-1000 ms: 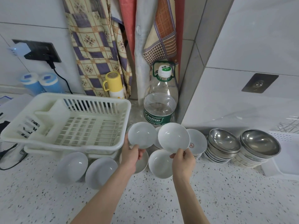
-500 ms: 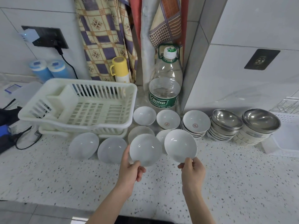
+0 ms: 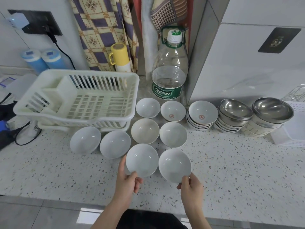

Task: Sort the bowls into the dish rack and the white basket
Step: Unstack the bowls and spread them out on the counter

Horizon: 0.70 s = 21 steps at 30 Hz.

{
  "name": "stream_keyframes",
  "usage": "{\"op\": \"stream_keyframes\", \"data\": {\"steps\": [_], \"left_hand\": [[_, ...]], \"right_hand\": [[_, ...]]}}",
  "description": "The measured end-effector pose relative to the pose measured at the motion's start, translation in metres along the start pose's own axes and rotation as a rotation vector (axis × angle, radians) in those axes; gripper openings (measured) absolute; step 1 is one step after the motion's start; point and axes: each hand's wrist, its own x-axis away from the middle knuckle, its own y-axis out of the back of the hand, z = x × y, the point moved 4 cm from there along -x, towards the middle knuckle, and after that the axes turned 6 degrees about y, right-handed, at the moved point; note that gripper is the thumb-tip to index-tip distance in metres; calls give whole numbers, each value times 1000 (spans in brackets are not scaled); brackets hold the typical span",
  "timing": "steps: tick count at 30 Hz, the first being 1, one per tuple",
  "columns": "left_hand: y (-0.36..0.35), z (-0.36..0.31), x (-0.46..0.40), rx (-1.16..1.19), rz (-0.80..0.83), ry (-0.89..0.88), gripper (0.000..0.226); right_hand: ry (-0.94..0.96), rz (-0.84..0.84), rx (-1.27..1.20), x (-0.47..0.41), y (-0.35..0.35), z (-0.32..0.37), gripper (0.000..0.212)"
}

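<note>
The dish rack (image 3: 77,103) stands empty at the counter's (image 3: 231,162) back left. Near the front edge, the left hand (image 3: 127,180) and right hand (image 3: 191,187) each pinch one white bowl (image 3: 142,160) (image 3: 174,165) by the rim only; such a thin grip could let a bowl slip and break.

Counting outward from the one cream dish rack (image 3: 79,100): eight single white bowls lie in front of it and to its right, six on the desk (image 3: 231,162), one in the left hand (image 3: 127,182) and one in the right hand (image 3: 192,190). Farther right are three stacks of bowls: one white (image 3: 202,115), two steel (image 3: 235,114) (image 3: 271,115). Behind the rack stand two blue canisters (image 3: 43,59), one yellow flask (image 3: 119,57) and one water bottle (image 3: 170,70).
</note>
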Motion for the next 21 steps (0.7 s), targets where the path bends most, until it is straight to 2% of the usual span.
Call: {"op": "stream_keyframes", "data": {"steps": [10,21], "left_hand": [[2,16,-6,31,20,65,68],[2,10,-6,-2,-26,97,72]], "right_hand": [[-7,28,12,-5,1,-5,29],[-15,57,14,-12,2,-3,25]]}}
